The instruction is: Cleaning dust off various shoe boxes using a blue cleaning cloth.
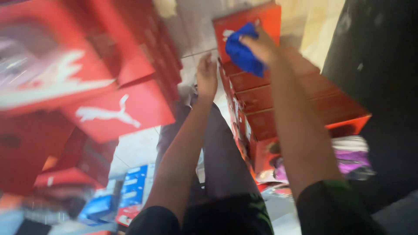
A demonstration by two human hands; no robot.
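Along the left of the frame you have a blurred heap of red shoeboxes [117, 111], tilted at different angles, with a white animal shape printed on the nearest lids. Below them, in the lower left, lie some blue boxes [133, 187] on the pale tiled floor [139, 148]; they are too smeared to tell more.

Moving toward the centre, your left hand [207, 76] reaches up into the upper middle of the frame, the forearm rising from the bottom edge. The fingers look loosely extended and nothing shows in the palm. The hand sits just left of the red stack; whether it touches the stack you cannot tell through the motion blur. Beneath your arms your dark trousers [222, 161] run down the centre.

Right of centre stands a neat stack of red boxes [261, 109], seen from above, their ends stepping down toward the lower right. Your right hand [261, 45] is at the top of this stack, in the upper middle-right of the frame, fingers closed around a bunched blue cloth [241, 52]. The cloth presses against the topmost box [265, 19], covering part of its lid just below the box's upper edge.

Lower right, beside the stack's base, lies a clear bag with purple and pink contents [352, 161]. The far right of the frame is filled by a dark surface [379, 87].
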